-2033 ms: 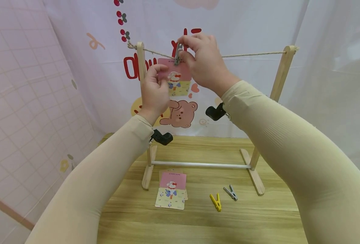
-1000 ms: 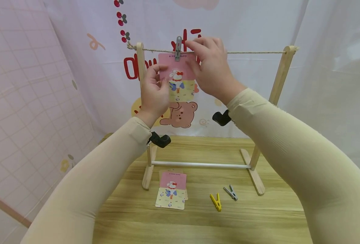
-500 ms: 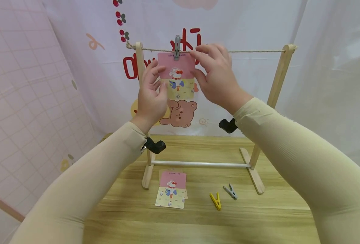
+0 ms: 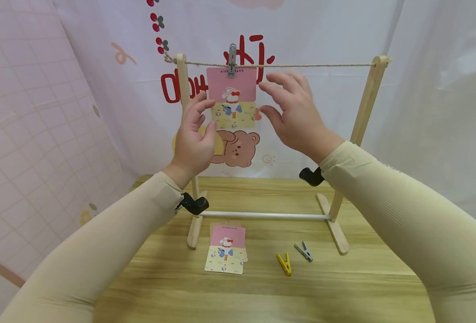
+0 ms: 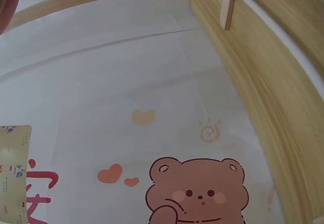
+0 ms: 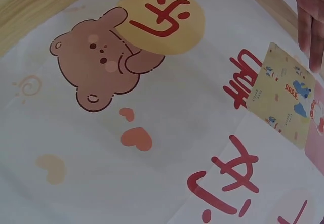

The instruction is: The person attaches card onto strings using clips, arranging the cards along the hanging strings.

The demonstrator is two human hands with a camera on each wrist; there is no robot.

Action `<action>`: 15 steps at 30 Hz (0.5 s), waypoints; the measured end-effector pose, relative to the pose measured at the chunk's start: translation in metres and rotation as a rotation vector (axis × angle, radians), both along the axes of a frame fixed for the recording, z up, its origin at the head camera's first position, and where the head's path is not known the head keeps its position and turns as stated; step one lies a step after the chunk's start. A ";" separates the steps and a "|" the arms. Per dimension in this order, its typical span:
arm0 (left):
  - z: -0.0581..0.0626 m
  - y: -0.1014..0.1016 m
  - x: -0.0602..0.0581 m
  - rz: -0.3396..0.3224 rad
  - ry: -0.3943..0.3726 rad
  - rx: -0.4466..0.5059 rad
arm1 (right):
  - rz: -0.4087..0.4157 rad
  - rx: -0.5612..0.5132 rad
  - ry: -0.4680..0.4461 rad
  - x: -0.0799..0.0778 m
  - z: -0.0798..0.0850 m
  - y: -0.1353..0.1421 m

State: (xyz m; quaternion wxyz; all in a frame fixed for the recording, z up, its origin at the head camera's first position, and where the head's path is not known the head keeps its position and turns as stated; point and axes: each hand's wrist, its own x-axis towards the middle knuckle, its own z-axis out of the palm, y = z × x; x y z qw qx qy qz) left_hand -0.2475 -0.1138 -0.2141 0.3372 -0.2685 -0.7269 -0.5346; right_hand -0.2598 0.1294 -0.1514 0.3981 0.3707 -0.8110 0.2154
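Between the two grips, a pink-and-yellow card (image 4: 244, 83) hangs from a twine line (image 4: 314, 66) by a grey peg (image 4: 231, 58) clipped over its top edge, the line running above both grips to a wooden post on either side. The left grip (image 4: 193, 134) has its fingers loosely bent, thumb apart, and holds nothing, though whether its fingertips touch the card's left edge I cannot tell; the right grip (image 4: 296, 112), thumb and fingers well parted, is likewise without a hold, just beside the right edge. Below them on the table (image 4: 262, 305) lie overlapping cards (image 4: 224, 261), nearer the left grip, and, under the right grip, a yellow peg (image 4: 284, 264) beside a second grey peg (image 4: 304, 251).
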 end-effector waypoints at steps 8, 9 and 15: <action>-0.011 -0.005 0.000 -0.003 -0.047 -0.059 | 0.036 0.002 -0.019 0.000 -0.016 0.014; -0.012 -0.006 0.001 -0.006 -0.055 -0.065 | 0.038 0.003 -0.024 0.000 -0.018 0.016; -0.022 -0.007 0.003 -0.026 -0.075 -0.099 | 0.039 0.000 -0.048 0.000 -0.030 0.028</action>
